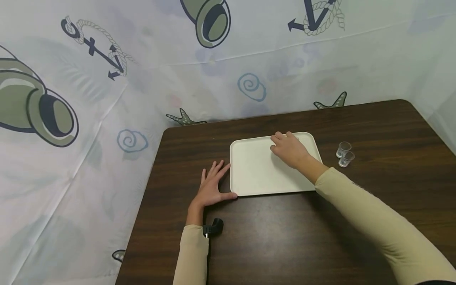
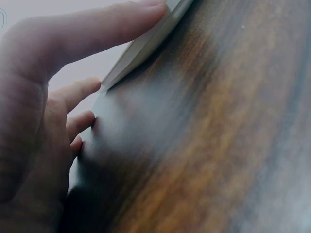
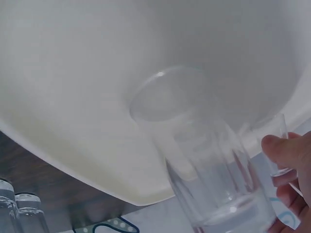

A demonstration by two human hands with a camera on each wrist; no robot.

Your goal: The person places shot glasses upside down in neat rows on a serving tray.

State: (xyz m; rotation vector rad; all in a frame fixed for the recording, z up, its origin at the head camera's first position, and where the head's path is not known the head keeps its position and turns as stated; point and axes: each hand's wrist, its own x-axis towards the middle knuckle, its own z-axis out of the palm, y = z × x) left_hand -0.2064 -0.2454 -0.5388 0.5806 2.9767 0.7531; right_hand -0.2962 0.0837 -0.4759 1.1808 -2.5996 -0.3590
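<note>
The left hand (image 1: 209, 191), spread and gripping nothing, touches the tray (image 1: 254, 170), maybe to steady it, while the right hand (image 1: 290, 151) pinches a clear cup (image 3: 278, 127).

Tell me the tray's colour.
The tray is plain off-white, clearest in the head view.

Pinching a small clear glass (image 3: 280, 127) with the right hand (image 3: 300, 167) near the tray's (image 3: 87, 87) edge; seeing another glass (image 3: 214, 170) near its corner, two more glasses (image 3: 31, 211) on the table (image 3: 56, 191) beyond.

dark wood-grain table (image 1: 270, 237) | pale cloth backdrop (image 1: 153, 95) | printed anchors (image 1: 103, 56), starfish (image 1: 183, 117), blue spirals (image 1: 132, 141)
</note>
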